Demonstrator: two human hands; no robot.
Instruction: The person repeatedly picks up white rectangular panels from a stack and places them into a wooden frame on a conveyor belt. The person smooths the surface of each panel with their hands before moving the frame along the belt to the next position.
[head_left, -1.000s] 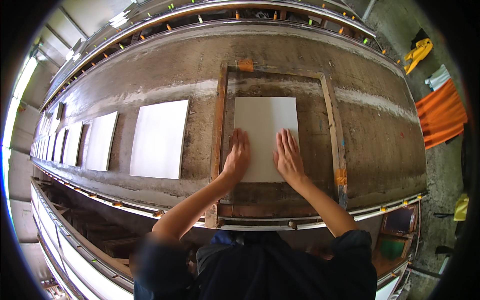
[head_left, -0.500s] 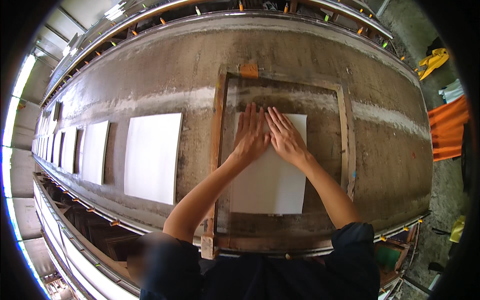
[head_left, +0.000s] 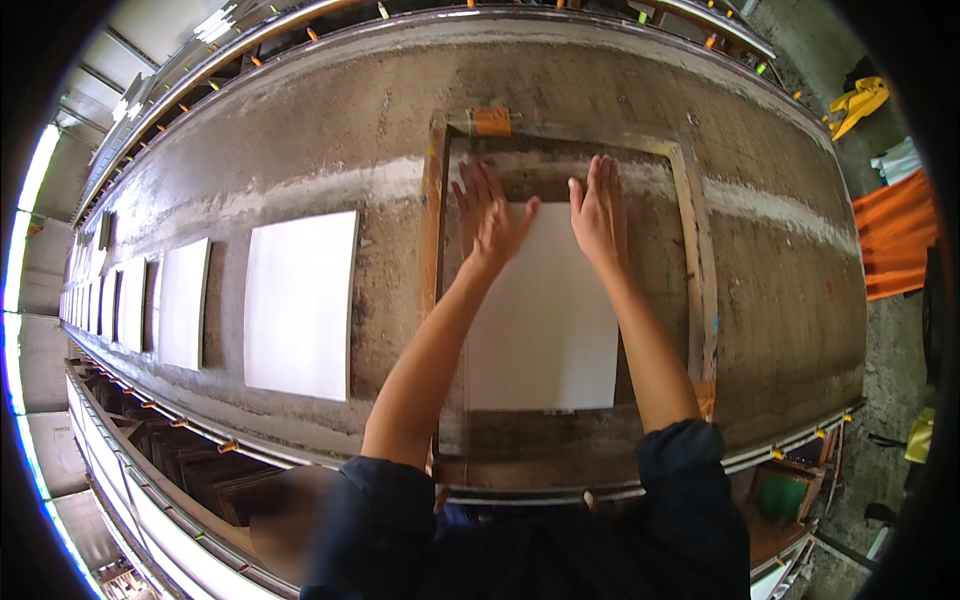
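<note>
Though near one sheet (head_left: 545, 340), left hand (head_left: 491, 226) and right hand (head_left: 600, 220) apart.

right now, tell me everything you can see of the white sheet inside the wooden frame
The white sheet is a plain, smooth-looking rectangle, paper or thin board by its look, with straight edges and soft shading. It lies flat at the brown table, within the wooden frame, its longer sides running away from the person. The left hand and right hand hide its far corners; whether they touch it cannot be told.
</note>
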